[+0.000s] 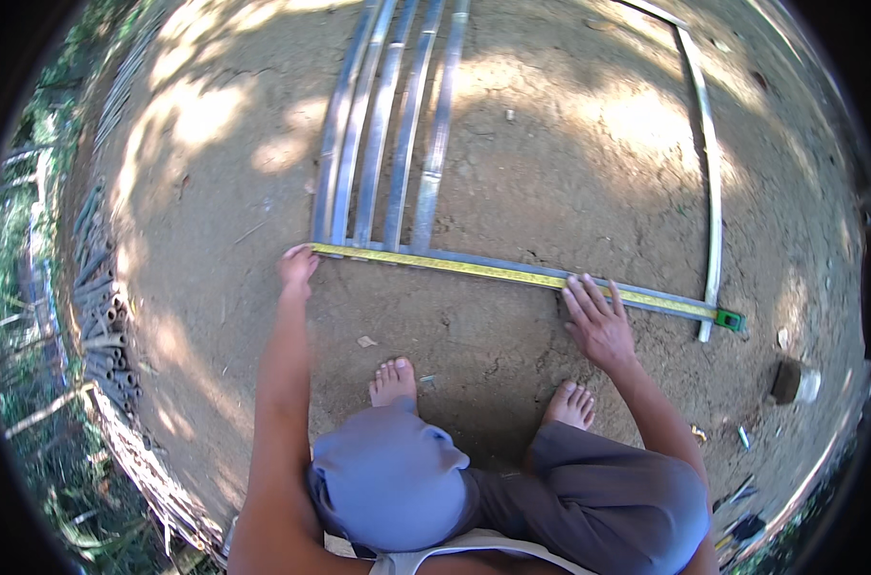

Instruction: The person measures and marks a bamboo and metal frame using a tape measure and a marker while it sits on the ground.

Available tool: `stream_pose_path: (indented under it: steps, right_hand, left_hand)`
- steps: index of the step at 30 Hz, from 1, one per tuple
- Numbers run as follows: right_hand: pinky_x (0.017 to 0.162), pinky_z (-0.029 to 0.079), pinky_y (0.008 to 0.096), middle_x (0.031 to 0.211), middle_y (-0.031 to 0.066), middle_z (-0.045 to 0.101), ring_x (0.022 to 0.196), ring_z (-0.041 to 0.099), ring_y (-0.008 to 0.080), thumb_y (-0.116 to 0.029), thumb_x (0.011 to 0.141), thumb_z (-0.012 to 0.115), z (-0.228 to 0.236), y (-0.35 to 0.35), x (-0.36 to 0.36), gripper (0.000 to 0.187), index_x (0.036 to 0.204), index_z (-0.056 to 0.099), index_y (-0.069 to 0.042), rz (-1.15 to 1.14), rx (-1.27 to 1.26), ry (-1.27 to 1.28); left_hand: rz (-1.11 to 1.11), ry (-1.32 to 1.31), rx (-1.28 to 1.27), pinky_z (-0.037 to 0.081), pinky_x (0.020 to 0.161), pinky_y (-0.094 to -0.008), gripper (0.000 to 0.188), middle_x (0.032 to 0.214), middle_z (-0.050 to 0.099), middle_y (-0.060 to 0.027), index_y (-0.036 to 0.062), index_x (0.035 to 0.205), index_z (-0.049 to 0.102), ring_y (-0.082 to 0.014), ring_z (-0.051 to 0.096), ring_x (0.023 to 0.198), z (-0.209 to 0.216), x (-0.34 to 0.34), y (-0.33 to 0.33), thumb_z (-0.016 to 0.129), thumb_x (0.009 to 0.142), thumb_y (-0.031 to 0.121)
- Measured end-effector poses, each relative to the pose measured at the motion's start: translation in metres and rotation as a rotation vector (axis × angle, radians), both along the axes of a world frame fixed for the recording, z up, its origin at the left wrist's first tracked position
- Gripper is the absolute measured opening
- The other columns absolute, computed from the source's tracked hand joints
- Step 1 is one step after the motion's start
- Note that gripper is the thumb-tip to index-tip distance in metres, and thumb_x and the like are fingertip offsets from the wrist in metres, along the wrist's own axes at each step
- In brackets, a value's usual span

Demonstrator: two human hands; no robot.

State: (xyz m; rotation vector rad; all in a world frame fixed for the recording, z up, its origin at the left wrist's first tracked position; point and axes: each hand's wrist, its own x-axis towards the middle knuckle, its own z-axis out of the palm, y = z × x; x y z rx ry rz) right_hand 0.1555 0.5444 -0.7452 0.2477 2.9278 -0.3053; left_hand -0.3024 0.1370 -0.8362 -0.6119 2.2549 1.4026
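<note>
A yellow tape measure (483, 271) is stretched along a grey split-bamboo crosspiece (680, 296) on the ground, its green case (730, 320) at the right end. My left hand (298, 268) has its fingers closed on the tape's left end. Across the tape, right of the middle, my right hand (600, 324) lies flat with its fingers stretched out. Several long grey bamboo strips (387, 115) run away from the crosspiece at its left part, side by side with gaps. One more pale strip (711, 172) meets it near the tape's case.
Bare dirt ground (569, 172) surrounds the frame. Cut bamboo tubes (106, 335) and thin sticks (148, 479) are piled at the left edge. At the right lie a block-like object (795, 381) and a small white item (744, 437). My bare feet (393, 380) stand close before the crosspiece.
</note>
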Motion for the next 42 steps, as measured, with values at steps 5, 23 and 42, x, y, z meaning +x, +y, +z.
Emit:
stream_pose_path:
  steps: [5, 23, 42]
  right_hand:
    - [0.122, 0.017, 0.0531, 0.160, 0.0041, 0.034, 0.150, 0.027, 0.0234, -0.032, 0.091, 0.064, 0.004, 0.005, 0.011, 0.062, 0.147, 0.045, -0.014, -0.044, -0.083, 0.096]
    - [0.081, 0.054, 0.0416, 0.104, 0.0131, 0.070, 0.096, 0.067, 0.0325, -0.020, 0.091, 0.065, 0.025, 0.023, 0.370, 0.023, 0.112, 0.070, -0.011, -1.545, 0.095, 0.276]
    - [0.089, 0.051, 0.0501, 0.115, 0.0164, 0.066, 0.110, 0.063, 0.0381, -0.008, 0.089, 0.058, 0.008, 0.173, 0.568, 0.034, 0.122, 0.062, -0.016, -1.620, 0.436, -0.543]
  left_hand:
    - [-0.023, -0.042, 0.012, 0.055, 0.088, -0.0326, 0.030, 0.110, 0.067, -0.0097, 0.0053, 0.122, 0.062, -0.0223, 0.066, 0.100, -0.023, -0.021, -0.044, 0.065, 0.095, 0.017]
    - [-0.267, -0.025, -0.434, 0.054, 0.084, -0.0366, 0.038, 0.111, 0.070, -0.0141, 0.0034, 0.122, 0.067, -0.0271, 0.067, 0.103, -0.015, -0.043, -0.019, 0.062, 0.093, 0.027]
    - [-0.767, 0.272, -0.975, 0.049, 0.090, -0.0410, 0.040, 0.109, 0.071, -0.0222, -0.0022, 0.116, 0.070, -0.0329, 0.067, 0.104, 0.013, -0.021, 0.000, 0.060, 0.090, 0.027]
